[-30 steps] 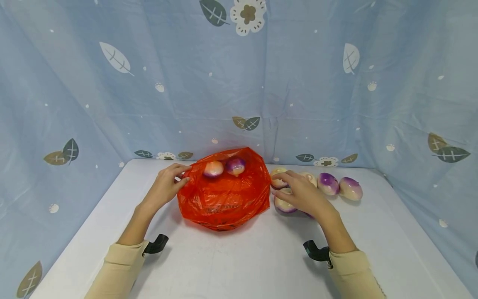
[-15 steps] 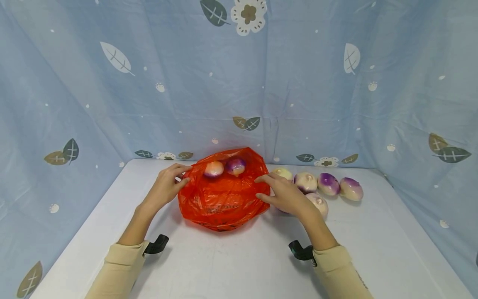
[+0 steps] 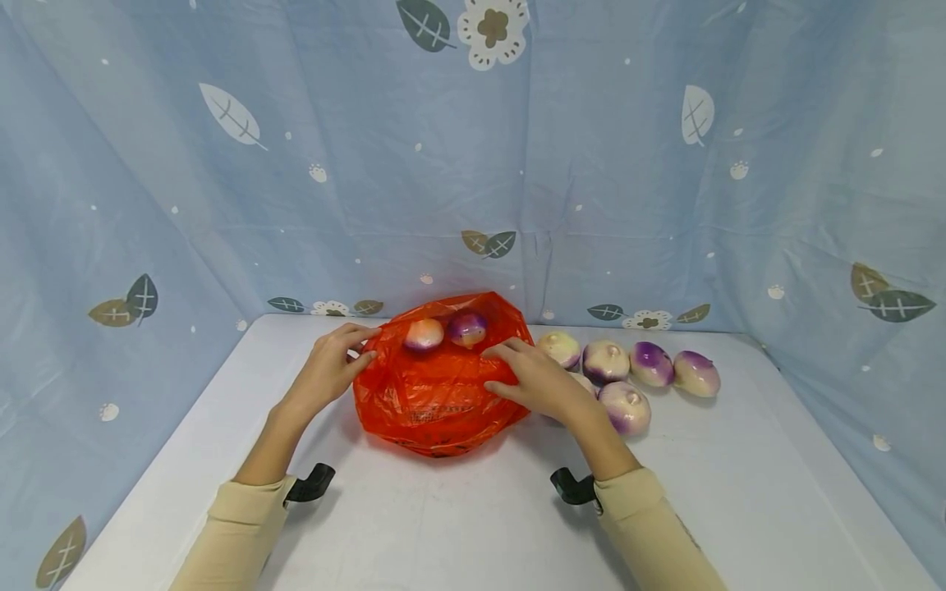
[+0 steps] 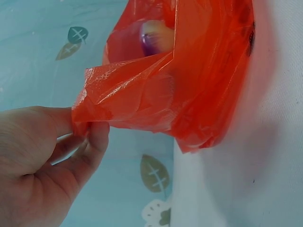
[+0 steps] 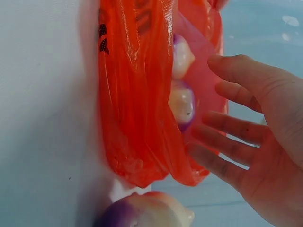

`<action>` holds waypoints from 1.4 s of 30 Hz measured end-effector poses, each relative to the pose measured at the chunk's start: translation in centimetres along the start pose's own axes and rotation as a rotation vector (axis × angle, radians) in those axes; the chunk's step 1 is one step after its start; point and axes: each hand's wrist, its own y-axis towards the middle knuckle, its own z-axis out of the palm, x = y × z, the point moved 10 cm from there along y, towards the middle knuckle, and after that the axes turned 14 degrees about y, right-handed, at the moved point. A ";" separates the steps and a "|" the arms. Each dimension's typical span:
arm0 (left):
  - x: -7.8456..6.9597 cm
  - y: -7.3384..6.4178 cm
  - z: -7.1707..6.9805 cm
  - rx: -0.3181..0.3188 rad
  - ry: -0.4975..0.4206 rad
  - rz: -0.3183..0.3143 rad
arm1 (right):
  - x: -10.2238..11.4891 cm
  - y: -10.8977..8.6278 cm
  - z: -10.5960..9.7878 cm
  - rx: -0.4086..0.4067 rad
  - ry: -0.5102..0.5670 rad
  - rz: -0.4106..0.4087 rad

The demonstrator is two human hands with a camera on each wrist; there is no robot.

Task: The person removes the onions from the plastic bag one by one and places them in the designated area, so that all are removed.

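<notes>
Red translucent plastic bag (image 3: pixel 436 398): on the white counter (image 3: pixel 443 525), left of the loose bulbs, with mouth spread and back panel raised behind.
Inside the bag: two glossy purple-and-cream onion-shaped bulbs, one orange-tinted at left (image 3: pixel 424 335), one darker purple at right (image 3: pixel 467 328), lying side by side in the mouth.
Outside the bag: six similar bulbs on the counter, right of the bag; a back row of four (image 3: pixel 606 362), plus two in front, one in plain sight (image 3: pixel 624 409) and one partly covered (image 3: pixel 585 382).
Progress: apparently early, at two inside against six outside.
Left hand (image 3: pixel 323 371): pinching the bag's left edge between thumb and fingers.
Right hand (image 3: pixel 534 377): released, fingers spread over the bag's right side, holding nothing; contact with the plastic impossible to tell.
In the way: right hand, across the bag's right side and in front of one bulb; limp front panel, possibly prone to sagging across the mouth.
Around: blue leaf-and-flower printed fabric (image 3: pixel 443 164) behind; cream sleeves (image 3: pixel 236 525) and black wrist devices (image 3: pixel 311 483) on both arms.
</notes>
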 end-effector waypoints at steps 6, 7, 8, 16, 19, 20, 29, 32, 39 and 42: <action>-0.1 0.0 -0.1 -0.013 -0.001 0.009 | -0.1 1.4 0.5 0.020 0.009 0.027; -0.1 0.0 -0.1 -0.014 -0.002 0.008 | -0.2 1.6 0.6 0.024 0.008 0.030; -0.1 0.0 -0.1 -0.013 -0.002 0.007 | -0.3 1.8 0.7 0.026 0.003 0.032; 0.3 0.0 0.1 -0.012 -0.004 0.002 | -0.9 3.5 1.2 0.012 0.000 0.041; 0.4 0.0 0.2 -0.011 -0.003 -0.003 | -1.2 4.0 1.2 0.000 0.018 0.054; 0.4 0.0 0.2 -0.008 -0.003 -0.005 | -1.3 4.2 1.2 -0.004 0.015 0.057; 0.5 -0.1 0.3 0.014 0.001 -0.017 | -1.9 5.8 1.5 -0.008 -0.035 0.088; 0.5 -0.1 0.3 0.013 0.003 -0.014 | -2.0 6.1 1.5 0.000 -0.038 0.099; 0.3 -0.1 0.2 0.005 0.002 -0.009 | -2.2 6.5 1.7 0.007 -0.046 0.113; 0.3 0.0 0.1 0.001 0.002 -0.004 | -2.5 6.6 2.0 0.020 -0.035 0.134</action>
